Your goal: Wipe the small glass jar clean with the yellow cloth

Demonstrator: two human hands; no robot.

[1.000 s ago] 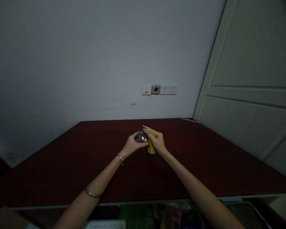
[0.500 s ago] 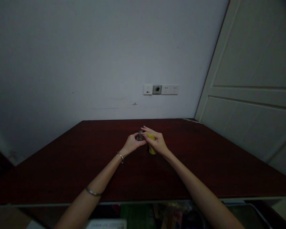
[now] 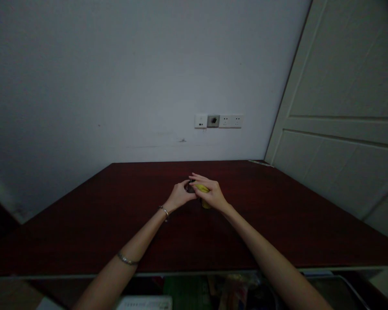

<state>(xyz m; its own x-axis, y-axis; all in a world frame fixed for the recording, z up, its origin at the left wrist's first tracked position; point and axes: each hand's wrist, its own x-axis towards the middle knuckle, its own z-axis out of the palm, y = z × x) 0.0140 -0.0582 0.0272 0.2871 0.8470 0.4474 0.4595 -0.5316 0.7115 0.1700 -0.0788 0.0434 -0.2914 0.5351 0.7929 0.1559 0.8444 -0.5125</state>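
Note:
Over the middle of the dark red table [image 3: 142, 232], my two hands meet. My left hand [image 3: 178, 197] is closed around a small dark, shiny object [image 3: 189, 188], perhaps of glass; most of it is hidden by my fingers. A piece of yellow cloth [image 3: 201, 188] is gripped in my right hand [image 3: 215, 196], its lower end hanging below the palm. The fingers of my right hand reach over the dark object's top, and the cloth lies right beside it.
A pale wall with a row of sockets [image 3: 224, 121] rises behind the table. To the right stands a white panelled door [image 3: 339, 107]. Below the table's front edge, an open space holds a white box [image 3: 145, 302], a green item [image 3: 187, 292] and plastic-wrapped things.
My right hand has shifted slightly left with the yellow cloth, covering more of the dark object. Less of the cloth's hanging end shows. My left hand stays almost in place.

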